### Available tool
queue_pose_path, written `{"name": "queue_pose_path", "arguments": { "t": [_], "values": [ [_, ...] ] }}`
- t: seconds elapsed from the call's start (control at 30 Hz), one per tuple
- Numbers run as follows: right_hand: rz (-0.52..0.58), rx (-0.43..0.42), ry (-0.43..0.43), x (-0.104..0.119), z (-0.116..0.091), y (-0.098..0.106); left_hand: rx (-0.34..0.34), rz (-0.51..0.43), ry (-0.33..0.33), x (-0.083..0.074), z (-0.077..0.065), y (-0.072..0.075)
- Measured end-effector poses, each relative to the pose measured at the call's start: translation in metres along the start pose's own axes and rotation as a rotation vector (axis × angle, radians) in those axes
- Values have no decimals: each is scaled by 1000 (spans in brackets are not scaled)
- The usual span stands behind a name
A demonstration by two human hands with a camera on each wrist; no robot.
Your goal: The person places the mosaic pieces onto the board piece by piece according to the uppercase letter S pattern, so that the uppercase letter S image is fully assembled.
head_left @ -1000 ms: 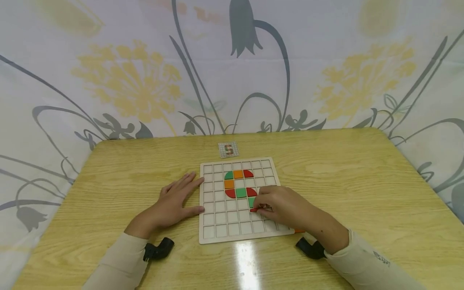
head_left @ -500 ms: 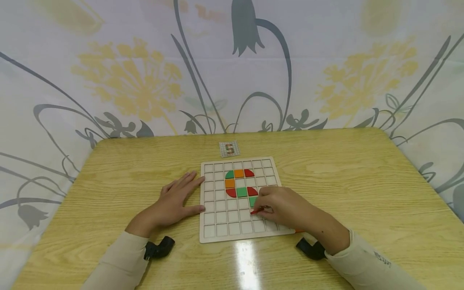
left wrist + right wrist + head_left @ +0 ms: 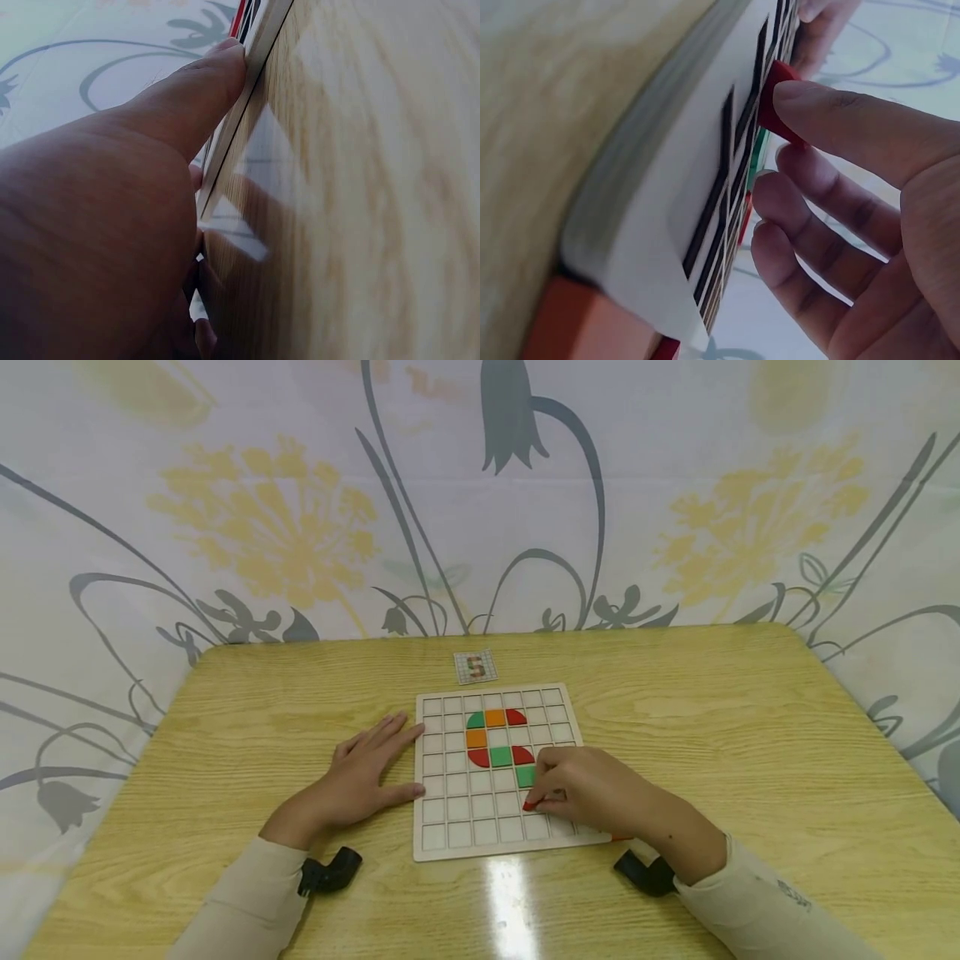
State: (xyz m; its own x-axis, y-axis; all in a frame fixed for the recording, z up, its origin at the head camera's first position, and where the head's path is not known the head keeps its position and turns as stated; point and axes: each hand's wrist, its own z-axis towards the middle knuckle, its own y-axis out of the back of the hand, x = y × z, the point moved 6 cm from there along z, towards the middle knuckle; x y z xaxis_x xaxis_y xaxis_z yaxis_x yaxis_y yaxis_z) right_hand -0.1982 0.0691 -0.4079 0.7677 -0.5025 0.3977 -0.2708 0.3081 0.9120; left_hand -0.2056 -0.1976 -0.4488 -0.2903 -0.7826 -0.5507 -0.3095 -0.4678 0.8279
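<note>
A pale grid board [image 3: 453,850] lies on the table with green, orange and red tiles set in its squares. My right hand [image 3: 592,789] pinches a red tile [image 3: 774,101] between thumb and fingers, tilted at the board just below the green square tile [image 3: 526,776]. Part of that green tile is hidden behind the fingers. My left hand [image 3: 360,772] lies open at the board's left side, its thumb and a finger touching the edge. In the left wrist view the thumb [image 3: 217,71] presses the board's side.
Behind the board lies a small card [image 3: 476,667] printed with a coloured S on a grid. An orange piece [image 3: 585,322] and a bit of red show at the board's near right corner. A patterned cloth [image 3: 420,510] hangs behind the table [image 3: 712,710].
The red tile in my right hand has turned and shifted slightly toward me and to the right, uncovering more of the green square. My left hand stays in place.
</note>
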Motion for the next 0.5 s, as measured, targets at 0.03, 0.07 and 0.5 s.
{"name": "queue_pose_path", "arguments": {
  "t": [0.03, 0.07, 0.5],
  "values": [
    [-4, 5, -1, 0, 0, 0, 2, 0, 2, 0, 0, 0],
    [-11, 9, 0, -1, 0, 0, 3, 1, 2, 1, 1, -1],
    [18, 60, -6, -2, -2, -1, 4, 4, 2, 2, 1, -1]
  ]
}}
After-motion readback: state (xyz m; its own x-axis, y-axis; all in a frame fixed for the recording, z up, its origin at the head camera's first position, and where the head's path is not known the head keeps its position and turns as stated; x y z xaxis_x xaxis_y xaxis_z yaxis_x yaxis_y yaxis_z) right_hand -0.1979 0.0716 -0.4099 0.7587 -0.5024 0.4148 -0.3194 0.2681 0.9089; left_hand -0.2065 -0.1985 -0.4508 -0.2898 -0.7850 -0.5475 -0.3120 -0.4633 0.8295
